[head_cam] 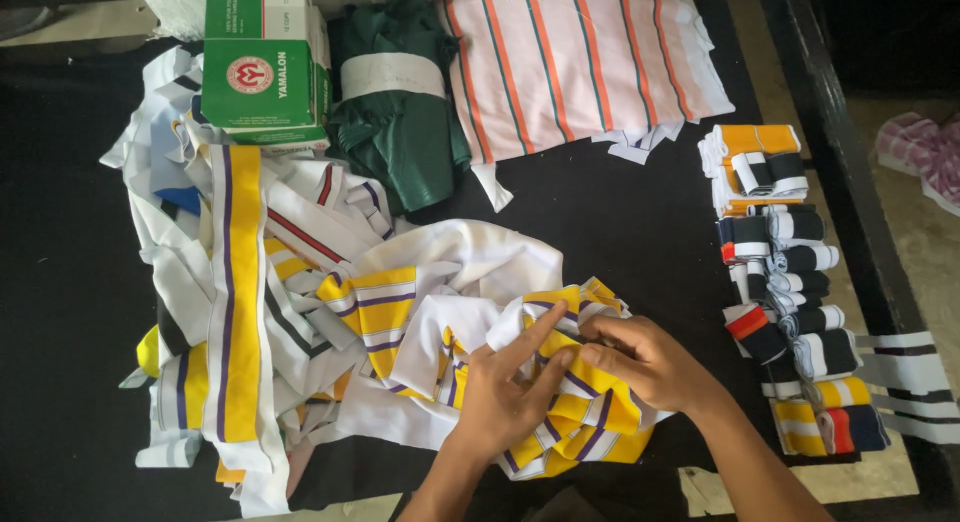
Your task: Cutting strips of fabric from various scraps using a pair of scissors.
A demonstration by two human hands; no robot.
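Observation:
My left hand [505, 392] and my right hand [645, 362] both rest on a bunched strip of yellow, white and purple striped fabric [590, 417] near the table's front edge. The fingers of both hands pinch its folds where the hands meet. Under it spreads a crumpled white cloth [480, 267]. A heap of white, yellow and purple ribbed strips [245, 312] lies to the left of my hands.
The table has a black top [620, 202]. A row of folded striped collar pieces [785, 292] runs down the right side. At the back lie a green and white box [265, 67], a dark green cloth bundle [395, 102] and pink striped fabric [575, 57].

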